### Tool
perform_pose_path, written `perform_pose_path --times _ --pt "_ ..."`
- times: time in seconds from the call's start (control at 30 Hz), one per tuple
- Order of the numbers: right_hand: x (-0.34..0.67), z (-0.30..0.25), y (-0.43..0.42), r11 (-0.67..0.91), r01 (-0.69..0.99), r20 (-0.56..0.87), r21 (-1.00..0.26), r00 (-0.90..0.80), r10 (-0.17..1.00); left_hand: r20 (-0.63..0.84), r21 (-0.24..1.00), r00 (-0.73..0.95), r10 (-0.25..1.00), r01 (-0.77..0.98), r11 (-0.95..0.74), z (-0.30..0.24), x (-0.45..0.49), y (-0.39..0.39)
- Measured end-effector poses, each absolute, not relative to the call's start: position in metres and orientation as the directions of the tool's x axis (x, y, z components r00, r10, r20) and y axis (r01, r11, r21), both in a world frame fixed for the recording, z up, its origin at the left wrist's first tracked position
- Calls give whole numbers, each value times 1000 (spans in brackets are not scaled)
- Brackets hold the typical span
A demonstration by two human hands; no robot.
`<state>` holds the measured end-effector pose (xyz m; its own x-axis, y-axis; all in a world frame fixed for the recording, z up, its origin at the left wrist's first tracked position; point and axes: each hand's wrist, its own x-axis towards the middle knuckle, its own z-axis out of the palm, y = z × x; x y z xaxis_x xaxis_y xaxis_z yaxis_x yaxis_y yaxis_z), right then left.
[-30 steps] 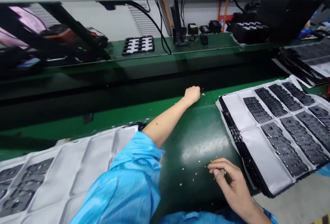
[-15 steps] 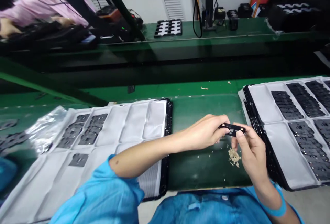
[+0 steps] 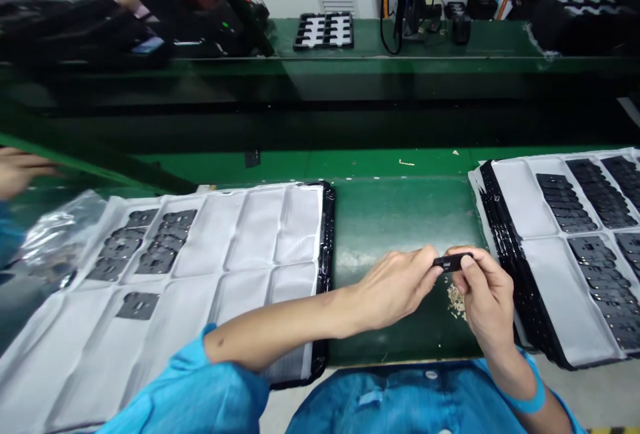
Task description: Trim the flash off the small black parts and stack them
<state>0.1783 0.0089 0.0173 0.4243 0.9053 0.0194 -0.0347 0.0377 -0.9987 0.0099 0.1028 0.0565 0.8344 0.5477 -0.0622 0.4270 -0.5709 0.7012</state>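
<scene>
Between my hands is a small flat black plastic part [image 3: 453, 263], tilted up and seen nearly edge-on. My left hand [image 3: 400, 287] pinches its left end. The thumb and fingers of my right hand [image 3: 483, 287] grip its right end. Just below the part, a little heap of small beige bits [image 3: 456, 303] lies on the green table [image 3: 395, 221], partly hidden by my right hand. On my left stands a white-lined tray [image 3: 250, 287] with several similar black parts [image 3: 165, 241]. To my right, another white-lined tray [image 3: 545, 267] carries rows of black parts [image 3: 605, 294].
A crumpled clear plastic bag [image 3: 63, 234] lies beside the left tray. Another person's hand [image 3: 23, 171] shows at the left edge, by a green beam [image 3: 100, 161]. Across a dark gap, the far bench [image 3: 370, 47] holds a black tray with white pieces [image 3: 324, 31].
The black part has turned, so less of its face shows. My left hand sits slightly lower. Another person's hand has appeared at the left edge, and the view has shifted a little.
</scene>
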Motion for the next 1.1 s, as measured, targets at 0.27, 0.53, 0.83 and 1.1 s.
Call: perform_pose_path --times 0.27,0.53,0.83,1.1 --pt "179 12 16 17 -22 6 -1000 436 900 -74 689 835 545 438 -577 49 12 101" --pt "185 12 11 -18 -3 -17 -1000 424 905 -173 761 833 526 452 -465 54 17 101" --pt "192 2 3 18 16 23 -1000 408 913 -136 797 846 516 403 -451 50 23 104" --pt "195 7 5 -31 -60 -51 -998 374 926 -183 758 840 511 451 -470 52 27 102"
